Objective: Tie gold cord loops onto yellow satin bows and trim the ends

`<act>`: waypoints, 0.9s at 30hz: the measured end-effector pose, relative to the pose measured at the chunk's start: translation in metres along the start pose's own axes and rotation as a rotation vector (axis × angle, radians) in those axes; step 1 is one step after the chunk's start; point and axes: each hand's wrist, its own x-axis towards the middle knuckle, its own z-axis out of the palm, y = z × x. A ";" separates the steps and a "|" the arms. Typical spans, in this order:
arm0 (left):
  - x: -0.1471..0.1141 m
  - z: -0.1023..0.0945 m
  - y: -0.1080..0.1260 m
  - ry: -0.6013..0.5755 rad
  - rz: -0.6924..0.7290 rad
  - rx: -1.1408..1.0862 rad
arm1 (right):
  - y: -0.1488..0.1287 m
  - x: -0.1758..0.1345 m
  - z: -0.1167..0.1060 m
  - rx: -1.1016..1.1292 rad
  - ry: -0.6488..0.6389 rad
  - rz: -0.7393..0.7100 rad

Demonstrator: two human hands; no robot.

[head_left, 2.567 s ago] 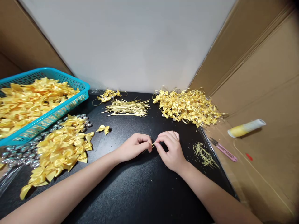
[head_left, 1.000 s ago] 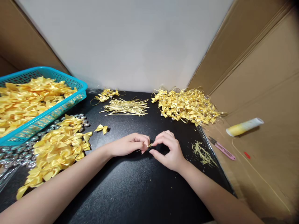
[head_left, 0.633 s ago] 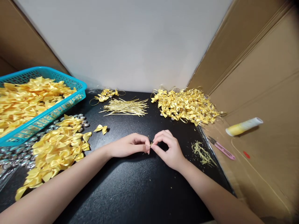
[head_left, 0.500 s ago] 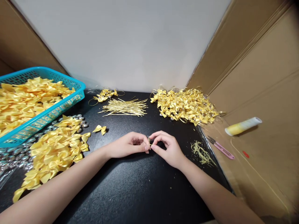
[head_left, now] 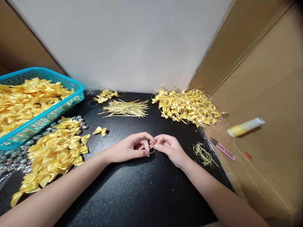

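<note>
A thin gold cord (head_left: 152,152), bent into a small loop, is between my two hands over the black table. My right hand (head_left: 169,148) pinches it between thumb and fingertips. The fingers of my left hand (head_left: 133,147) are curled round the other side of the loop, thumb below and index finger reaching to the right fingertips. The exact grip on the cord is partly hidden. A single yellow ribbon bow (head_left: 100,131) lies on the table beyond my left wrist. Behind my hands is a bundle of straight gold cords (head_left: 126,108).
A blue basket (head_left: 47,116) of yellow bows stands at left, near a heap of loose bows (head_left: 56,151) and silvery beads (head_left: 15,160). Finished-looking looped bows (head_left: 189,107) are piled back right. Cord scraps (head_left: 204,155), pink-handled snips (head_left: 223,149) and a tube (head_left: 246,127) lie at right.
The cord now shows as a loop below my fingertips. My left thumb has moved away from its index fingertip, and my right fingers have closed in tighter.
</note>
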 end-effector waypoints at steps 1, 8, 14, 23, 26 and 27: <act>0.000 0.000 0.000 -0.002 0.001 0.007 | -0.001 0.000 0.000 0.030 0.003 0.024; -0.001 -0.001 0.000 -0.006 -0.007 -0.003 | -0.010 -0.001 -0.004 0.158 -0.058 0.185; -0.002 -0.003 0.000 -0.029 -0.017 0.011 | -0.013 0.000 -0.007 0.219 -0.066 0.205; -0.003 -0.008 0.000 -0.051 -0.035 -0.113 | -0.013 0.003 -0.014 0.270 -0.055 0.225; -0.003 -0.008 -0.002 -0.061 -0.027 -0.121 | -0.015 0.001 -0.011 0.288 -0.058 0.250; -0.003 -0.008 -0.003 -0.058 -0.023 -0.115 | -0.016 0.000 -0.009 0.298 -0.072 0.267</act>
